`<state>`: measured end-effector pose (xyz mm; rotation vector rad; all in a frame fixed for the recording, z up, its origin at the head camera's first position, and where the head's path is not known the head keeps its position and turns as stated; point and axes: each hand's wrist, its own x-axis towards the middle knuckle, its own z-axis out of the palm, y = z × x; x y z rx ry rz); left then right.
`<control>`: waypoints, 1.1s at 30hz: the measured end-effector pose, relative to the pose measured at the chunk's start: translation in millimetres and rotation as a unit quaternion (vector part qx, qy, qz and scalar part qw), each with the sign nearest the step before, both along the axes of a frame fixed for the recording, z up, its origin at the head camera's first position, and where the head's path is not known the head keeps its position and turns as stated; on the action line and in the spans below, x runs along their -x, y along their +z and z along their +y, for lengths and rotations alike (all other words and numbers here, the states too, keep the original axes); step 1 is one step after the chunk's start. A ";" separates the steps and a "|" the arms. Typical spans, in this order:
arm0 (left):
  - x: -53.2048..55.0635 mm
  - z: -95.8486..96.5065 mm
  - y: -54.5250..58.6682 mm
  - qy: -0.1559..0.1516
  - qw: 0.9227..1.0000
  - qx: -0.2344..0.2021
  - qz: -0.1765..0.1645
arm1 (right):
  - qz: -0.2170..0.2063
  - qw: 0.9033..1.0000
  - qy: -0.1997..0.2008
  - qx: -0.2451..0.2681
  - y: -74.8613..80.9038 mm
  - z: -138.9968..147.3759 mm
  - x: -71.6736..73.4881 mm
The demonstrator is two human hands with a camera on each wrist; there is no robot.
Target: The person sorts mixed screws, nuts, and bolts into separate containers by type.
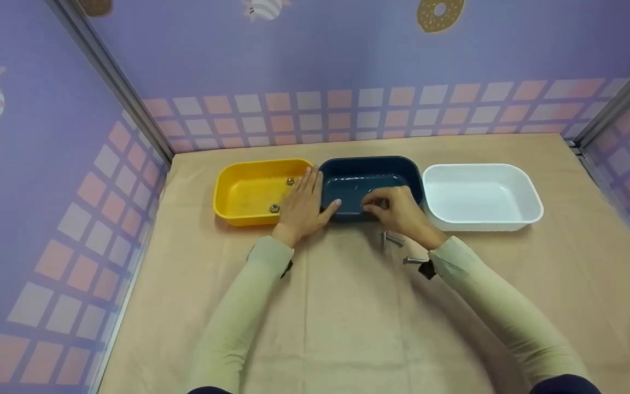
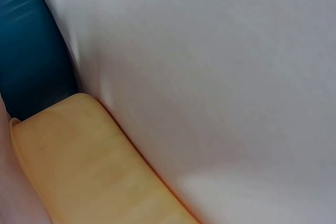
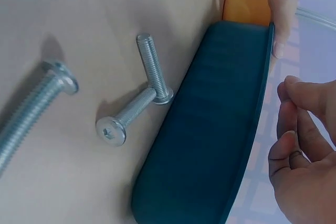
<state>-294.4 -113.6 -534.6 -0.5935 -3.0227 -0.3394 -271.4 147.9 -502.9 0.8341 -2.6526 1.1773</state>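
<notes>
My left hand (image 1: 303, 205) lies with straight fingers across the adjoining rims of a yellow tub (image 1: 246, 220) and a dark blue tub (image 1: 348, 186). Two metal nuts, a far one (image 1: 290, 181) and a near one (image 1: 274, 208), sit in the yellow tub beside that hand. Over the blue tub's front rim is my right hand (image 1: 402, 213), fingers curled and thumb against the index finger. No object shows between its fingertips in the right wrist view. Below it on the cloth lie two touching bolts (image 3: 152, 61) and a third bolt (image 3: 31, 108) apart from them.
A white tub (image 1: 482, 225) stands right of the blue one, completing a side-by-side row. Beige cloth (image 1: 348, 306) covers the table. Patterned purple panels (image 1: 348, 60) rise behind the row and at both sides, with metal posts (image 1: 123, 82) at the corners.
</notes>
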 end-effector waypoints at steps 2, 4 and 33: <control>0.0 0.2 -0.4 0.000 1.000 0.000 0.000 | -0.004 1.000 -0.005 0.002 -0.2 -0.9 2.5; 0.0 0.4 -0.7 0.000 1.000 -0.001 0.003 | -0.010 1.000 -0.010 0.004 -0.2 -1.7 4.6; 1.0 0.9 0.3 -0.003 1.000 0.015 -0.001 | -0.036 0.995 -0.089 0.025 -9.0 -5.8 47.5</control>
